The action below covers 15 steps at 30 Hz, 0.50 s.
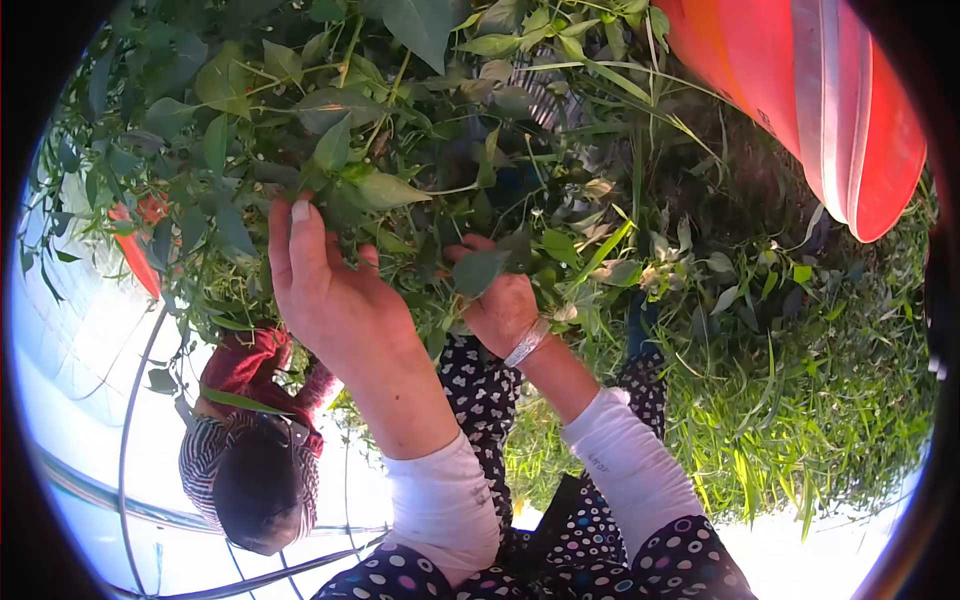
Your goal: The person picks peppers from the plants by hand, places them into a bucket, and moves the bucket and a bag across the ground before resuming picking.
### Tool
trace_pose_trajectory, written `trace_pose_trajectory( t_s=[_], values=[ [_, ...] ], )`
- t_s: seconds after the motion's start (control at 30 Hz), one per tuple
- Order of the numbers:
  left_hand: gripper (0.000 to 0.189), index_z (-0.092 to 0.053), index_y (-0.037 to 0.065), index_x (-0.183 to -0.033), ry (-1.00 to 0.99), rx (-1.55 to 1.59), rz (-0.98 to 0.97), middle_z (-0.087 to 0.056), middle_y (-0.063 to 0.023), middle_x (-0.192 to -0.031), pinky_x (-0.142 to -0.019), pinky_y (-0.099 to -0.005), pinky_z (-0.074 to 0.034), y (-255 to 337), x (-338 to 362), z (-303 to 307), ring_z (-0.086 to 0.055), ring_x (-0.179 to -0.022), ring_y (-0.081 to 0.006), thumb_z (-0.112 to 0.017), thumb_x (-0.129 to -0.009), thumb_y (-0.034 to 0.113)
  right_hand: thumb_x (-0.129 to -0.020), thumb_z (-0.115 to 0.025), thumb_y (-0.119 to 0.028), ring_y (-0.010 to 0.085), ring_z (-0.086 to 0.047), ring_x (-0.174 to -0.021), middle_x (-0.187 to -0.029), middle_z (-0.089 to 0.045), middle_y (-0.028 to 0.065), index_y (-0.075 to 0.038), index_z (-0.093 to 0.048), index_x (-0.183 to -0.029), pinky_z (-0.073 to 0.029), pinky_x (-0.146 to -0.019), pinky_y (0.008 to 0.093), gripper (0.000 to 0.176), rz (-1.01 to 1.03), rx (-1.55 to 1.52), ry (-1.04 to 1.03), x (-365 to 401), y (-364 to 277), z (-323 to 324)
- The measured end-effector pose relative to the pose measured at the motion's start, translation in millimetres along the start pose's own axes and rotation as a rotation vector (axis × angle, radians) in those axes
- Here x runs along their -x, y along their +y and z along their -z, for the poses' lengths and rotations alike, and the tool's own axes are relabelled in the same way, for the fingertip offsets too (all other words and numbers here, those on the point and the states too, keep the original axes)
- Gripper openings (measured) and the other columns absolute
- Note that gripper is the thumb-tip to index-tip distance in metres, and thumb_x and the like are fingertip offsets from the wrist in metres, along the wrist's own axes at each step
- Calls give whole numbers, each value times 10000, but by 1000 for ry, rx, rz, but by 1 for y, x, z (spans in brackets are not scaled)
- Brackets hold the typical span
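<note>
Both my hands reach up into a leafy green plant (pixel 380 120). My left hand (pixel 335 300) shows its back, with the fingers together and pushed among the leaves around a stem (pixel 372 188). My right hand (pixel 500 305) wears a silver bracelet (pixel 527 342). It is curled around leafy stems, and a leaf (pixel 478 268) covers its fingertips. What lies inside either grip is hidden by foliage. Both arms wear white sleeves over dotted dark clothing (pixel 480 400).
Red peppers (pixel 135 255) hang in the foliage at the left. Another person, with a striped top (pixel 205 455) and red cloth (pixel 245 360), is at the lower left. A large orange-red object with a white stripe (pixel 830 100) fills the upper right. Grass (pixel 800 400) covers the right.
</note>
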<state>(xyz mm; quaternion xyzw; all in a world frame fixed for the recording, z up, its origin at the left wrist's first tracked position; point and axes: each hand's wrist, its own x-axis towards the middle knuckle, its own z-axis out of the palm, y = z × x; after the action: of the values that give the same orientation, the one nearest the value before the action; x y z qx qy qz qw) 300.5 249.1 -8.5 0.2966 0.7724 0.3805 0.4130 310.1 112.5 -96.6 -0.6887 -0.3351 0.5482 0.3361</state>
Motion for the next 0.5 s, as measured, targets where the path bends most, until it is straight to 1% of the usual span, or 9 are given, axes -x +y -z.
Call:
trace_pose_trajectory(
  t_s=[0.07,0.13,0.17,0.23,0.27,0.33,0.4,0.47,0.5],
  values=[
    [527,-436,43,-1239,-40,-23,-19,-557,-39,-1059,-667,-316,-310,0,2,-4,-475,-922,-120,-630,-784,228,-668,-560,-45,346,-546,-974,-1084,-547,183,-60,-561,-1072,-451,-827,397,404,-19,-58,-26,9,0,-2],
    [550,-427,33,-1242,46,-66,-19,-553,-37,-1045,-676,-303,-311,0,7,-10,-472,-923,-114,-646,-768,204,-663,-530,-40,349,-552,-958,-1061,-563,184,-61,-562,-1072,-452,-824,399,411,-50,-114,-120,13,0,-3],
    [550,-427,33,-1242,44,-69,-20,-553,-37,-1045,-676,-303,-311,-1,7,-9,-472,-923,-114,-646,-768,204,-663,-530,-40,349,-552,-958,-1061,-563,184,-61,-562,-1072,-452,-824,399,411,-52,-117,-118,16,1,-4],
    [564,-412,28,-1257,-74,-104,5,-535,-32,-1072,-691,-304,-314,-1,6,-6,-471,-927,-109,-641,-764,177,-655,-512,-39,349,-546,-974,-1062,-566,175,-63,-566,-1071,-454,-822,399,420,-139,-16,-200,20,4,-6],
    [564,-412,28,-1257,-87,-82,-27,-535,-32,-1072,-691,-304,-314,-2,4,-7,-471,-927,-109,-641,-764,177,-652,-517,-27,344,-545,-975,-1063,-569,166,-64,-566,-1074,-448,-832,396,426,-92,-32,-152,23,8,-5],
    [566,-398,28,-1273,-8,10,1,-515,-32,-1109,-696,-299,-312,-3,6,-10,-473,-929,-109,-625,-766,137,-649,-522,-15,339,-545,-976,-1063,-571,157,-64,-566,-1077,-443,-842,392,433,4,-45,-77,5,15,9],
    [572,-386,26,-1286,-19,47,-3,-499,-27,-1132,-704,-307,-322,3,10,-11,-473,-924,-109,-614,-768,111,-645,-540,21,337,-542,-984,-1097,-561,155,-57,-560,-1084,-421,-881,389,447,-27,75,98,-2,13,36],
    [575,-381,30,-1292,-31,71,17,-504,-20,-1117,-720,-312,-338,6,11,-10,-479,-937,-111,-610,-770,108,-654,-564,7,320,-493,-1049,-1152,-504,152,-27,-542,-1075,-419,-851,409,423,49,449,295,-24,-5,72],
    [575,-381,30,-1292,-35,80,6,-504,-20,-1117,-720,-312,-338,7,11,-8,-479,-937,-111,-610,-770,108,-652,-562,19,324,-495,-1044,-1143,-506,158,-25,-539,-1084,-414,-862,408,435,80,382,359,-34,-6,86]
  ],
)
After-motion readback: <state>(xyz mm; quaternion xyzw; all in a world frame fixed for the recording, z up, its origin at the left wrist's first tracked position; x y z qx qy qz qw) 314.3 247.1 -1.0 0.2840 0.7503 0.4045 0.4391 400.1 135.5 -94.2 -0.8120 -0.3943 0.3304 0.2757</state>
